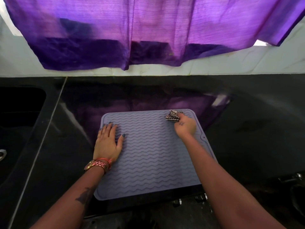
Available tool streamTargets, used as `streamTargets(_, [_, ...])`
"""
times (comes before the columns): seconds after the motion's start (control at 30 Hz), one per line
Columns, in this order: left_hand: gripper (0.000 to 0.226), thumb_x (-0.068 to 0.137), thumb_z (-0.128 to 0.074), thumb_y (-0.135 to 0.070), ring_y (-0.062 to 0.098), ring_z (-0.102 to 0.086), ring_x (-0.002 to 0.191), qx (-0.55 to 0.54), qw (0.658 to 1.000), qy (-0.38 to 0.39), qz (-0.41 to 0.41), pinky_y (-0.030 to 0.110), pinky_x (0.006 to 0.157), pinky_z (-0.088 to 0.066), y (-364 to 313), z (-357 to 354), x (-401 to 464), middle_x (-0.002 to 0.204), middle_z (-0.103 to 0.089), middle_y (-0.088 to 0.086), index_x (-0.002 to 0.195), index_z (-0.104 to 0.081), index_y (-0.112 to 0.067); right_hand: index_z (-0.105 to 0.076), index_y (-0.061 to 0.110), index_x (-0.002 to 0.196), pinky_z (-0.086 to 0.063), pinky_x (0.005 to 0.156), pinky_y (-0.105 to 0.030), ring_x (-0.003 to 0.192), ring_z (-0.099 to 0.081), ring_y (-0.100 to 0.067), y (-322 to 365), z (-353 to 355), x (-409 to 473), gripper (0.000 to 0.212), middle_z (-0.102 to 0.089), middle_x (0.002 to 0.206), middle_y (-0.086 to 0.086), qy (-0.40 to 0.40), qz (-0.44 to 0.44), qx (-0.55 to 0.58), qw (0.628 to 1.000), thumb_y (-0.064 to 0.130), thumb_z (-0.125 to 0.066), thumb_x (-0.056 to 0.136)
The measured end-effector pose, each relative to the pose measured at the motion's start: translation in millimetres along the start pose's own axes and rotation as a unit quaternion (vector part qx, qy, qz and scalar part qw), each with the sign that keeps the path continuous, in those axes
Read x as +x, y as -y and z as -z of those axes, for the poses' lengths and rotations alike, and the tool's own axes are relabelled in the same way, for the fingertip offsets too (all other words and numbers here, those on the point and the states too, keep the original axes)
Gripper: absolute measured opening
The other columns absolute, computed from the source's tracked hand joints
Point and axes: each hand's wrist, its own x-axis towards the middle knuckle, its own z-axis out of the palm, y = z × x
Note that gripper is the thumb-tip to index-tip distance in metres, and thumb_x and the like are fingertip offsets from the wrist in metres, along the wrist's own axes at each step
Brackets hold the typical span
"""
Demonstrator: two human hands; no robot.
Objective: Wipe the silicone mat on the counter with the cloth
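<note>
Both forearms are seen nearest the lens, reaching over the mat. A crumpled checked cloth (172, 116) is gripped in the curled fingers of the right hand (184, 126) and pressed onto the far right corner of the silicone mat (148, 156). The left hand (108, 142) is laid flat, fingers straight, on the mat's left side. Grey-lilac silicone with wavy ridges and a raised rim is shown, lying on the glossy black counter (247, 129). Beyond the mat, a purple curtain (132, 30) is hung.
</note>
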Motion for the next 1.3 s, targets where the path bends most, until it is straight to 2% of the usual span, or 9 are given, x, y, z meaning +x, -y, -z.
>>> streamTargets(0.1, [0.082,0.077,-0.012,-0.061,0.022,-0.018,0.144,-0.013,1.000,-0.005,-0.001,0.035,0.120,-0.007,0.1,0.7,-1.3,0.153,-0.026,0.007,0.142,-0.031,-0.014,-0.058,0.024,0.127,-0.048,0.090,-0.032,0.108,-0.060,-0.031,9.9,1.1,-3.6,0.043,-0.067,0.114,-0.010,0.099,-0.004,0.164,0.982,0.006,-0.051,0.088])
streamTargets(0.17, [0.081,0.078,-0.013,-0.060,0.021,-0.018,0.144,-0.021,1.000,-0.005,-0.003,0.035,0.120,-0.007,-0.2,2.0,-2.3,0.153,-0.027,0.007,0.142,-0.031,-0.013,-0.059,0.012,0.124,-0.049,0.089,-0.034,0.107,-0.061,-0.028,6.0,7.6,-2.8,0.039,-0.067,0.111,-0.010,0.199,-0.033,0.370,0.907,0.001,-0.055,0.087])
streamTargets(0.23, [0.079,0.080,-0.015,-0.059,0.020,-0.018,0.143,-0.031,0.999,-0.007,-0.005,0.034,0.120,-0.008,-0.4,3.1,-3.7,0.153,-0.027,0.006,0.142,-0.031,-0.013,-0.059,0.013,0.126,-0.051,0.090,-0.033,0.106,-0.062,-0.025,0.9,17.1,6.7,0.041,-0.066,0.116,-0.009,0.144,-0.072,0.432,0.887,0.001,-0.056,0.087])
streamTargets(0.37, [0.081,0.079,-0.014,-0.060,0.020,-0.019,0.143,-0.041,0.999,-0.010,-0.001,0.036,0.120,-0.010,0.1,3.5,-3.3,0.152,-0.029,0.007,0.141,-0.032,-0.012,-0.057,0.026,0.128,-0.044,0.096,-0.029,0.116,-0.057,-0.029,-24.5,41.4,31.8,0.046,-0.062,0.127,-0.009,-0.063,-0.110,0.206,0.970,0.007,-0.046,0.088])
streamTargets(0.57, [0.082,0.078,-0.012,-0.060,0.020,-0.019,0.143,-0.037,0.999,-0.016,0.000,0.033,0.120,-0.007,-3.1,4.5,-2.4,0.152,-0.029,0.008,0.142,-0.032,-0.012,-0.045,0.033,0.135,-0.040,0.101,-0.042,0.115,-0.045,-0.040,-24.1,16.1,34.9,0.050,-0.049,0.133,-0.016,0.000,-0.056,0.003,0.998,0.011,-0.039,0.091])
streamTargets(1.0, [0.082,0.077,-0.011,-0.060,0.020,-0.016,0.144,-0.018,1.000,-0.005,-0.005,0.032,0.119,-0.004,-1.8,3.1,-1.4,0.153,-0.025,0.007,0.143,-0.028,-0.014,-0.046,0.031,0.136,-0.039,0.100,-0.031,0.120,-0.046,-0.034,38.3,-11.7,-2.4,0.052,-0.053,0.126,-0.021,0.084,0.053,0.020,0.995,0.009,-0.042,0.089])
streamTargets(1.17, [0.081,0.079,-0.011,-0.061,0.021,-0.017,0.144,-0.013,1.000,-0.010,-0.013,0.033,0.120,-0.005,0.2,1.5,-2.7,0.153,-0.027,0.007,0.142,-0.031,-0.012,-0.053,0.008,0.130,-0.048,0.092,-0.037,0.110,-0.058,-0.029,49.7,1.6,1.9,0.043,-0.063,0.117,-0.016,0.245,-0.004,0.363,0.899,-0.002,-0.054,0.088])
streamTargets(1.23, [0.080,0.079,-0.013,-0.060,0.021,-0.018,0.143,-0.018,1.000,-0.012,-0.011,0.033,0.120,-0.006,0.6,1.7,-2.7,0.152,-0.028,0.007,0.141,-0.032,-0.012,-0.054,0.010,0.129,-0.051,0.081,-0.031,0.103,-0.059,-0.026,38.7,18.3,19.1,0.041,-0.063,0.118,-0.014,0.158,-0.060,0.426,0.889,-0.002,-0.053,0.090])
streamTargets(1.3, [0.077,0.081,-0.017,-0.057,0.022,-0.018,0.143,-0.023,1.000,-0.013,-0.007,0.034,0.120,-0.007,-0.2,1.8,-1.8,0.152,-0.028,0.008,0.141,-0.032,-0.012,-0.057,0.022,0.128,-0.046,0.083,-0.026,0.109,-0.059,-0.026,16.1,35.3,39.6,0.040,-0.063,0.124,-0.009,0.022,-0.070,0.304,0.950,0.007,-0.052,0.091])
